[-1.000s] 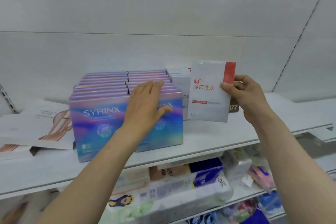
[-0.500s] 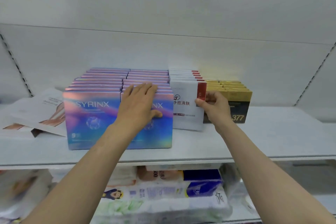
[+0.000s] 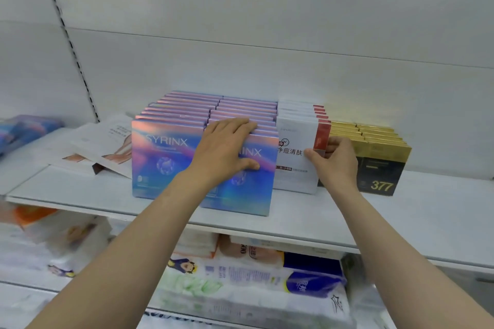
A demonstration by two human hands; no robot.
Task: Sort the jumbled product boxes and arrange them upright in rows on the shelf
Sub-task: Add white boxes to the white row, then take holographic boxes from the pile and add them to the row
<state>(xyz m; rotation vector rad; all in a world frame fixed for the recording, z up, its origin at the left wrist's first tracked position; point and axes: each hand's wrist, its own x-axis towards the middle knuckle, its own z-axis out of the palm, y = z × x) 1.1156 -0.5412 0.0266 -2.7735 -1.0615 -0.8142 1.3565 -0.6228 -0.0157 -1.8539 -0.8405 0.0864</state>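
Observation:
Two rows of iridescent blue-pink SYRINX boxes (image 3: 163, 160) stand upright on the white shelf (image 3: 401, 222). My left hand (image 3: 227, 147) rests over the top of the front box of the right SYRINX row, fingers on its top edge, thumb on its face. Right of them stands a row of white boxes with a red stripe (image 3: 294, 168). My right hand (image 3: 334, 160) pinches the right edge of the front white box, which stands on the shelf. Black-and-gold boxes marked 377 (image 3: 382, 168) stand in rows behind that hand.
Flat white boxes with a skin-tone picture (image 3: 107, 147) lie jumbled at the left of the shelf. Blue packs (image 3: 24, 131) lie at the far left. The shelf below holds tissue packs (image 3: 254, 288). Bare shelf stretches to the right of the 377 boxes.
My right hand brought the white box down from the air and set it at the front of the white row. My left hand stayed on the SYRINX boxes.

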